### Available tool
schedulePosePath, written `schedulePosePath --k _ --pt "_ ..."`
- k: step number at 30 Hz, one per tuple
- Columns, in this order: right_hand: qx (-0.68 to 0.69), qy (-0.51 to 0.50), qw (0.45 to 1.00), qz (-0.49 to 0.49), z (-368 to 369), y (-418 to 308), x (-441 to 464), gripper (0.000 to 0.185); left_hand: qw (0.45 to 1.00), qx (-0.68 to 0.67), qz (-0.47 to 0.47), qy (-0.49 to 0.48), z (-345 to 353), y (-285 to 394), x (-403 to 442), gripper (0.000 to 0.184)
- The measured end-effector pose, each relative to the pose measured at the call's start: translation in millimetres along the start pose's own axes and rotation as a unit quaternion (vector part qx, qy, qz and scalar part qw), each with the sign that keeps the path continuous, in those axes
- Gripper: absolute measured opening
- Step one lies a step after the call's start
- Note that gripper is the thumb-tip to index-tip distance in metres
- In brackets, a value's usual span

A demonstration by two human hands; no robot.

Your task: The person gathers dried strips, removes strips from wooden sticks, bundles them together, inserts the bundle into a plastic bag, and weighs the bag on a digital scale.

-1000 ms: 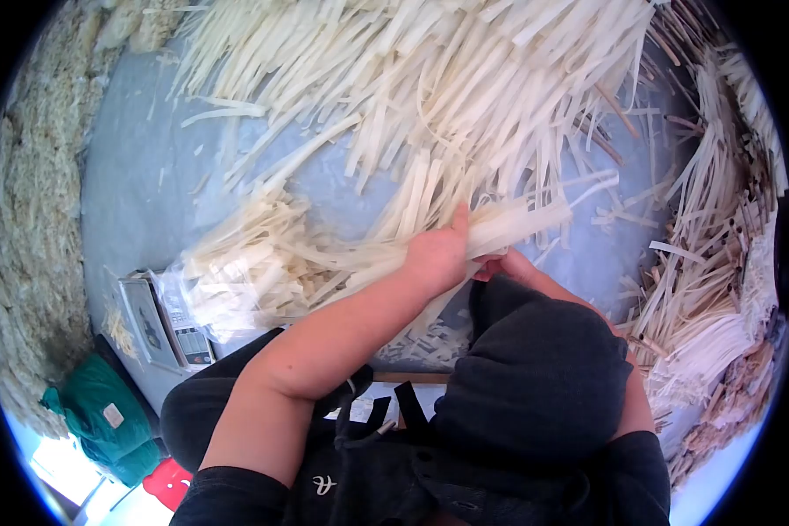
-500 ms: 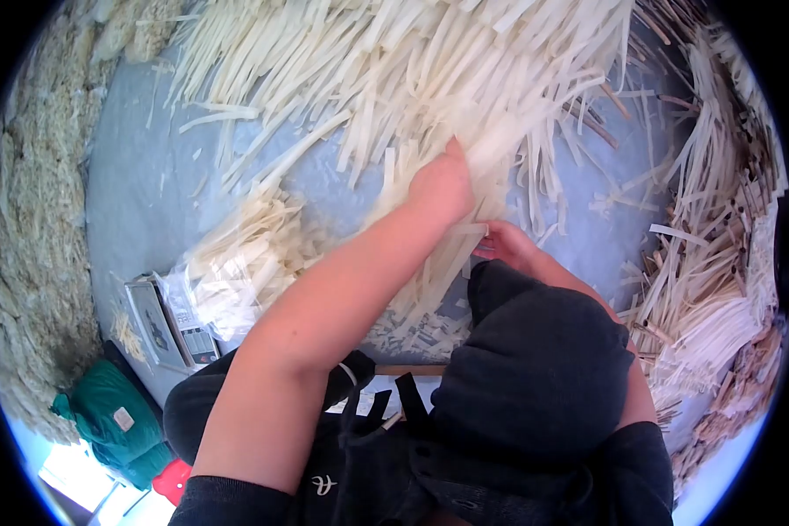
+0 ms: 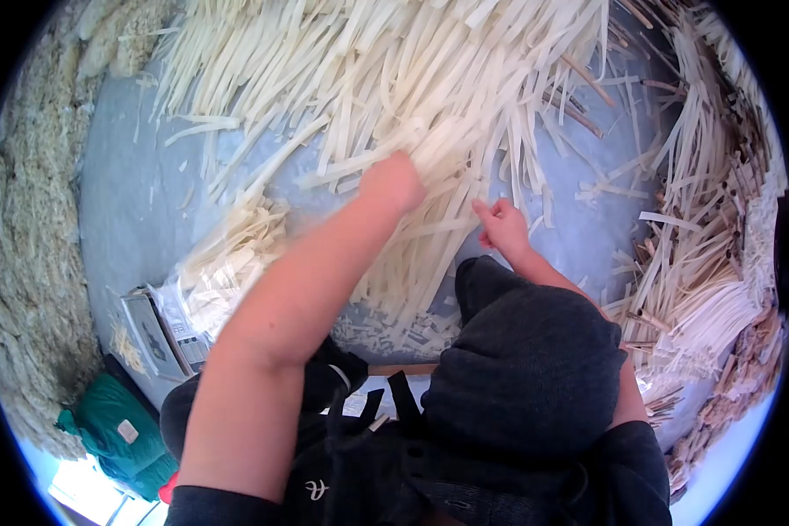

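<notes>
Long, pale flat strips (image 3: 368, 70) lie in a thick layer at the top, and more strips (image 3: 421, 254) run down toward my knees. My left hand (image 3: 393, 184) is closed in a fist at the lower edge of the layer, around some of these strips; its fingers are partly hidden and slightly blurred. To its right, my right hand (image 3: 504, 228) is raised in front of my bent knee, beside the strips. Its fingers are curled in, and nothing shows sticking out of them.
A clear plastic bag (image 3: 215, 289) of strips stands at left, beside a small digital scale (image 3: 158, 333). Short scraps (image 3: 394, 337) lie near my legs. Bundles of strips and thin sticks (image 3: 675, 289) line the right side. A green bag (image 3: 118, 430) sits at lower left.
My left hand has moved left and slightly down, away from my right hand. My right hand has lifted a little and come away from the strip end it was at.
</notes>
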State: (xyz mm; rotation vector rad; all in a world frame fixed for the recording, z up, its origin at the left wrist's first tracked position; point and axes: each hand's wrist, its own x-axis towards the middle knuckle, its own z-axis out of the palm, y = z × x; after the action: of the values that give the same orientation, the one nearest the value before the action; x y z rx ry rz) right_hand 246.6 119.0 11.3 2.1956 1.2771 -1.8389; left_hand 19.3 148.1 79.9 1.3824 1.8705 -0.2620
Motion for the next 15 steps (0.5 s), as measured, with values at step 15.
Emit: schedulePosePath --k 15 --pt "0.12 -0.018 0.95 -0.288 -30 -71 44 0.075 0.986 -0.031 0.044 0.158 -5 -61 -37 0.109"
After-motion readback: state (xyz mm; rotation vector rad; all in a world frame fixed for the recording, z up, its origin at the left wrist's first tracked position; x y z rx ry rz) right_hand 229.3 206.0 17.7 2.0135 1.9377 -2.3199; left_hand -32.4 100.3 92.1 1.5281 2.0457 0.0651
